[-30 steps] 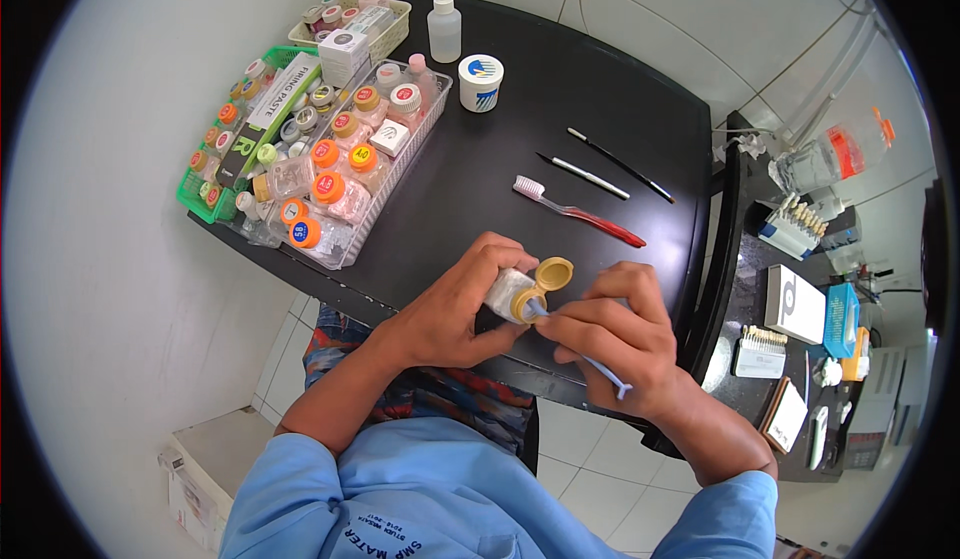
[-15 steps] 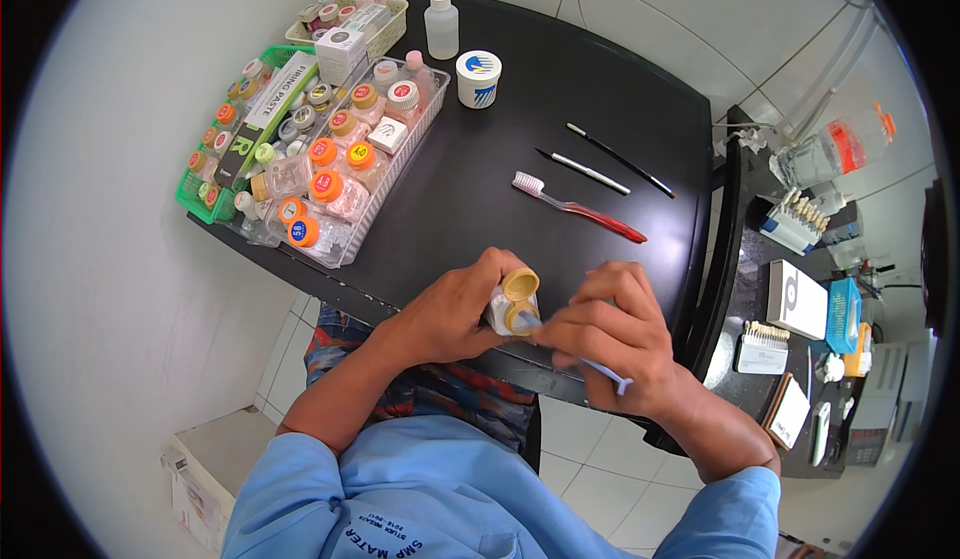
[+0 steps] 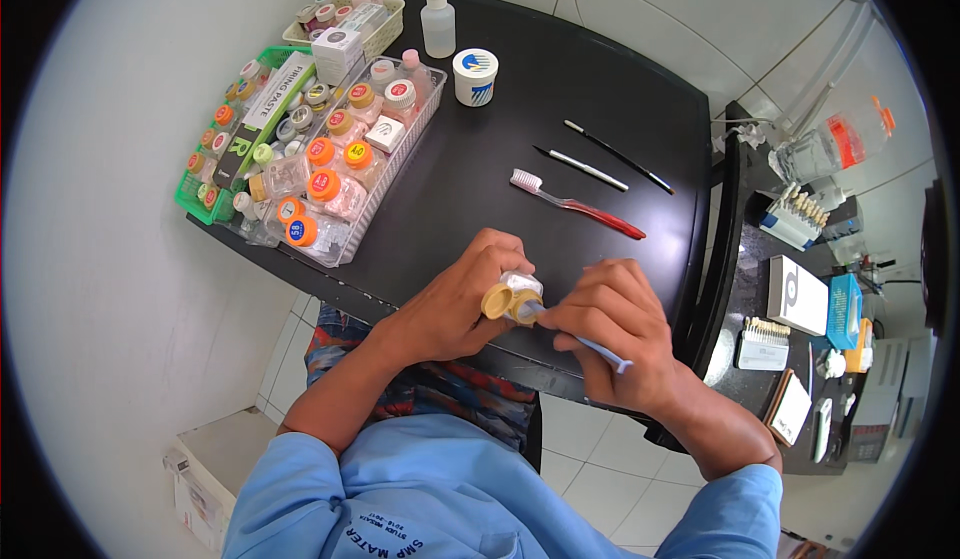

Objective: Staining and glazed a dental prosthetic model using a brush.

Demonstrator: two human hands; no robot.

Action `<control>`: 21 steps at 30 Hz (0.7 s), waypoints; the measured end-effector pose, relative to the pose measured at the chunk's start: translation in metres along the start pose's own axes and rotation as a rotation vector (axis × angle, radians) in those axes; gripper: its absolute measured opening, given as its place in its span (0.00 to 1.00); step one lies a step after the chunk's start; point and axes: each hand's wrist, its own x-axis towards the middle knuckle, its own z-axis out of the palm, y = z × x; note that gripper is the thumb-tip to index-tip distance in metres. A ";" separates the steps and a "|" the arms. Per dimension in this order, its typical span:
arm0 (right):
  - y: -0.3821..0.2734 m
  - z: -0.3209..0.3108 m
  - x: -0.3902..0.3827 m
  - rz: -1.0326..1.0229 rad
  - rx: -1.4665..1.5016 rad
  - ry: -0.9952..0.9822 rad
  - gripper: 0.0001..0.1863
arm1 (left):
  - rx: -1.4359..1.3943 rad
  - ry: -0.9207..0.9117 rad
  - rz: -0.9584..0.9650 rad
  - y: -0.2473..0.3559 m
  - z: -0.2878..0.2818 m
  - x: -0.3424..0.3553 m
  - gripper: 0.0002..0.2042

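Note:
Near the table's front edge, my left hand (image 3: 462, 294) is closed round a small clear jar (image 3: 522, 282). The jar is tilted, and its yellow flip cap (image 3: 496, 301) hangs open on the left side of the mouth. My right hand (image 3: 622, 334) pinches a thin light-blue plastic stick (image 3: 603, 352), perhaps a small spoon or spatula. Its tip reaches into the jar's yellow mouth, where its shape is hidden. The stick's forked end sticks out below my right fingers. Beyond my hands lies a toothbrush (image 3: 580, 209) with a red handle.
A thin brush (image 3: 620, 158) and a white pen-like tool (image 3: 588, 169) lie on the black table (image 3: 480, 184). A white tub (image 3: 475, 78) and a dropper bottle (image 3: 438, 24) stand behind. Baskets of small jars, including a clear basket (image 3: 388, 181), fill the left. A side counter (image 3: 735, 294) holds shade guides and boxes.
My left hand has turned the jar, so its open cap has swung from above the mouth to its left. My right hand and the stick have shifted slightly; the stick's tip is still in the mouth.

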 end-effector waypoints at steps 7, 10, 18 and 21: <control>-0.004 0.000 0.003 -0.025 0.071 -0.004 0.15 | -0.027 0.033 0.011 0.000 -0.001 0.001 0.31; -0.001 0.003 0.002 -0.049 0.075 -0.021 0.14 | 0.040 0.043 0.004 -0.002 -0.001 0.004 0.32; -0.005 0.001 -0.001 -0.110 0.080 0.011 0.15 | -0.083 0.028 -0.158 0.000 0.000 -0.005 0.31; -0.007 0.000 0.001 -0.112 -0.055 0.065 0.13 | -0.019 -0.003 -0.093 0.008 -0.006 0.003 0.31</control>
